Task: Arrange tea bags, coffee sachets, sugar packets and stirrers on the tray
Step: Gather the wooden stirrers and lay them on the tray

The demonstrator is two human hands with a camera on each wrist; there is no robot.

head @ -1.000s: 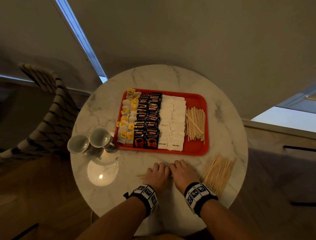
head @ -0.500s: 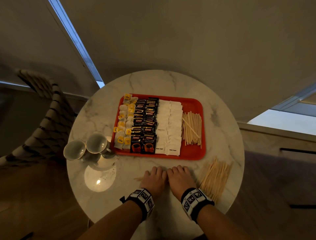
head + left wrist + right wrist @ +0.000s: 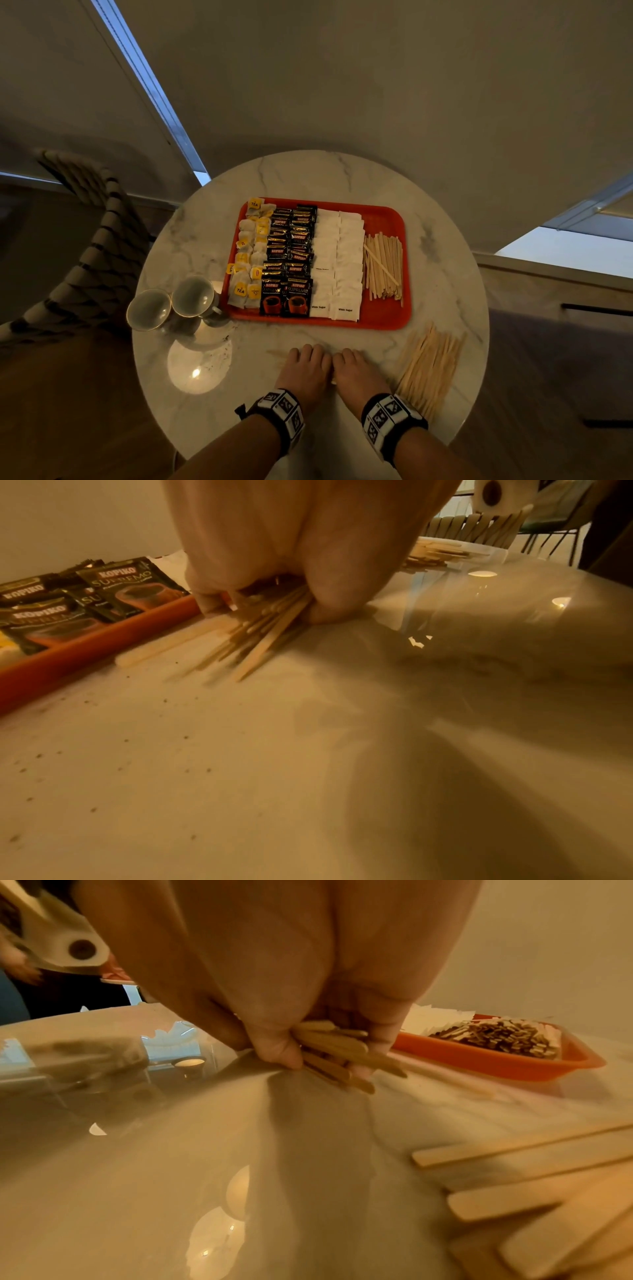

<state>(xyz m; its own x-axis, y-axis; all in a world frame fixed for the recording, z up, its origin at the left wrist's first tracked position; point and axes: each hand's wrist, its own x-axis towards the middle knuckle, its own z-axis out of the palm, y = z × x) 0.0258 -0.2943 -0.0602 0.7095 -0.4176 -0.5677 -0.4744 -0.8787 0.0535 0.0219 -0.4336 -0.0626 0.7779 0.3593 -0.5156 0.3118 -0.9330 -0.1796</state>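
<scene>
A red tray (image 3: 387,323) on the round marble table holds columns of tea bags (image 3: 248,260), black coffee sachets (image 3: 291,260), white sugar packets (image 3: 339,263) and wooden stirrers (image 3: 382,269). In front of it my left hand (image 3: 305,368) and right hand (image 3: 356,371) lie side by side on the table. Both curl round one bundle of stirrers (image 3: 260,637). The left wrist view shows my left hand (image 3: 263,607) gripping one end beside the tray (image 3: 85,647). In the right wrist view my right hand (image 3: 325,1058) grips the other end of the bundle (image 3: 335,1053).
A loose pile of stirrers (image 3: 430,370) lies on the table right of my right hand. Two cups (image 3: 149,308) (image 3: 193,299) stand left of the tray. A woven chair (image 3: 96,246) is beyond the table's left edge. The table's near edge runs just under my wrists.
Both hands stay together on the bundle of stirrers at the same spot. The head view has shifted, so the table sits lower in the picture.
</scene>
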